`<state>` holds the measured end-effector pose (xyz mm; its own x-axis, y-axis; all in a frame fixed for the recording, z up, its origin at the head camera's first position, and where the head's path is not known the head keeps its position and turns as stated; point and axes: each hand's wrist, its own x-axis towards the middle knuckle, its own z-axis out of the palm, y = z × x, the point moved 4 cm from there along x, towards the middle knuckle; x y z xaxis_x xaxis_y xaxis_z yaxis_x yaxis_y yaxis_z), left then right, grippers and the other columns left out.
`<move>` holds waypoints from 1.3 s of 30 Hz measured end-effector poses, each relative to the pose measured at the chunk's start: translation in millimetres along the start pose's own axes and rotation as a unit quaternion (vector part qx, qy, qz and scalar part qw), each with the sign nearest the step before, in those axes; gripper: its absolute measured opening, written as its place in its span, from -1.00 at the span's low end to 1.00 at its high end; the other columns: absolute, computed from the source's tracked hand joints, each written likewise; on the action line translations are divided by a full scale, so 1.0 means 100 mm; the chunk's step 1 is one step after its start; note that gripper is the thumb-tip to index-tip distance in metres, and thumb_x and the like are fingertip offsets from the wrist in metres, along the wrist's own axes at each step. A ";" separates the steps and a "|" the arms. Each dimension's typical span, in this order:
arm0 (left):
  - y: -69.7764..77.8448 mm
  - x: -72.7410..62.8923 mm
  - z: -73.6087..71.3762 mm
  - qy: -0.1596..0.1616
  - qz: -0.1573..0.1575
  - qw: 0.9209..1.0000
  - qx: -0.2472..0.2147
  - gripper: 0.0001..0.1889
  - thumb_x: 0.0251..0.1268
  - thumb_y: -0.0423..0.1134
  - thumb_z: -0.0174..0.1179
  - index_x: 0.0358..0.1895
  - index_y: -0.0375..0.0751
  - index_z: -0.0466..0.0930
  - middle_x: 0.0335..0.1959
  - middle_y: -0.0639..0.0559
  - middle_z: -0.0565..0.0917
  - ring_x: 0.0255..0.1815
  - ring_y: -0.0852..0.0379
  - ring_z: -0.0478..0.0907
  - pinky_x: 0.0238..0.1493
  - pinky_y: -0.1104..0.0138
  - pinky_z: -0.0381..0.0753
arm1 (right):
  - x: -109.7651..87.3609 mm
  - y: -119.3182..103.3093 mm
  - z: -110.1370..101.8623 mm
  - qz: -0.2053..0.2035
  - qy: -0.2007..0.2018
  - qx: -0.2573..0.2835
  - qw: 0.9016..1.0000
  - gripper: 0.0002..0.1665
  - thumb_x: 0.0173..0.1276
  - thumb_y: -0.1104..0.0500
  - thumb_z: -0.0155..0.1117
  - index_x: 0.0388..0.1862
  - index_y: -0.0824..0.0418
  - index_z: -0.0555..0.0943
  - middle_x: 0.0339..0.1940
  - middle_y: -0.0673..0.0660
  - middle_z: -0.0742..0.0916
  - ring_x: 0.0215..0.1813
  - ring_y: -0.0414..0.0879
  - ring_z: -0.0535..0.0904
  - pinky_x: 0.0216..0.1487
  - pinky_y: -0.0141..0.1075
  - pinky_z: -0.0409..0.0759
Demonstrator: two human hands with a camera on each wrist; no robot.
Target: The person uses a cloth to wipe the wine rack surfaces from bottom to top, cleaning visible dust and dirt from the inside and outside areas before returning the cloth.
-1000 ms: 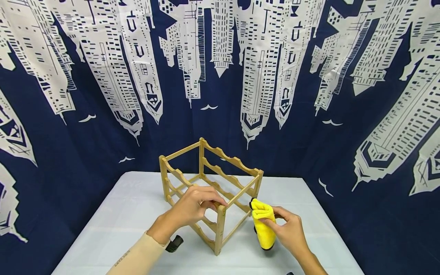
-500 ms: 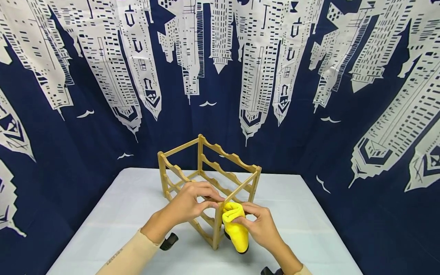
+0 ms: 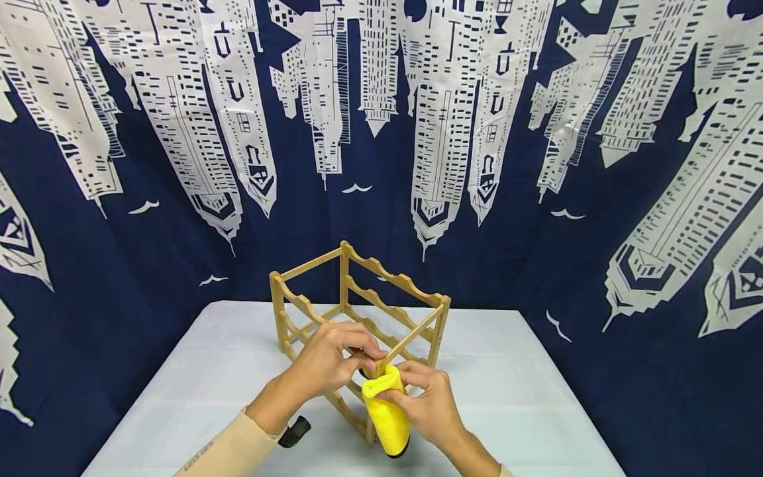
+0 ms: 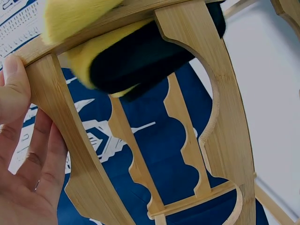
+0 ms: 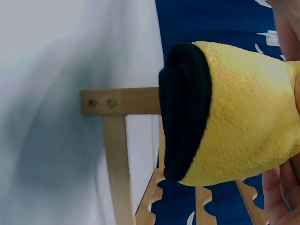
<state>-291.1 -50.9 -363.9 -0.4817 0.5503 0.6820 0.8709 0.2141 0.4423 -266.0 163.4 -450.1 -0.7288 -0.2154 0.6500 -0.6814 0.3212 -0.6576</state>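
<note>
A yellow cloth (image 3: 387,417) with black edging hangs folded against the near corner post of a light wooden rack (image 3: 312,263). My right hand (image 3: 434,405) pinches the cloth's upper part between thumb and fingers. My left hand (image 3: 334,358) grips the rack's top near that same corner; in the left wrist view its thumb (image 4: 14,86) presses the wood's end, with the fingers behind a scalloped rail (image 4: 79,140). That view has yellow and black cloth (image 4: 79,18) on both sides of the post. From the right wrist, the cloth covers the post's upper part, and its foot (image 5: 119,101) shows below.
The rack stands on a white-covered table (image 3: 197,384), its scalloped rails running along two sides. Behind hangs a dark blue curtain (image 3: 334,225) printed with white buildings. A black device (image 3: 295,432) sits under the left wrist.
My right hand has brought the cloth leftward from beside the rack to the near corner post, where it now wraps the post. My left hand has kept its grip on the rack's corner.
</note>
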 end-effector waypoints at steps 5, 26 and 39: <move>-0.01 0.02 0.00 0.002 0.010 1.000 0.009 -0.81 0.24 -0.45 0.69 -0.17 -0.08 0.97 -0.20 0.12 0.94 -0.23 0.27 0.79 -0.24 0.50 0.83 | -0.04 0.06 0.05 -0.046 -0.031 -0.040 0.998 -0.69 0.22 0.19 0.88 -0.05 0.10 1.01 -0.15 -0.05 0.96 -0.07 -0.27 0.86 -0.04 -0.37 0.94; 0.03 -0.11 0.00 -0.048 -0.085 0.994 0.040 -0.80 0.44 -0.24 0.67 -0.01 0.13 0.91 -0.03 0.35 0.90 0.03 0.34 0.80 0.09 0.30 0.87 | -0.29 0.41 0.27 -0.055 -0.225 -0.203 0.951 -0.66 0.30 -0.11 0.86 -0.21 0.11 1.01 -0.12 -0.07 0.91 -0.05 -0.32 0.75 -0.07 -0.49 0.84; 0.13 -0.11 0.10 -0.010 -0.088 0.984 0.153 -0.66 0.30 -0.11 0.79 0.03 0.12 0.85 -0.09 0.29 0.91 -0.07 0.31 0.81 -0.18 0.50 0.73 | -0.23 0.38 0.27 -0.068 -0.236 -0.241 0.939 -0.62 0.30 -0.08 0.88 -0.12 0.17 1.00 -0.05 -0.02 0.91 0.01 -0.24 0.80 -0.02 -0.45 0.88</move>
<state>-273.8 -45.7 -371.7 -0.6276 0.4984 0.5981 0.7649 0.5379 0.3544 -277.4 156.1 -500.4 -0.6632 -0.6334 0.3988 -0.7439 0.6162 -0.2585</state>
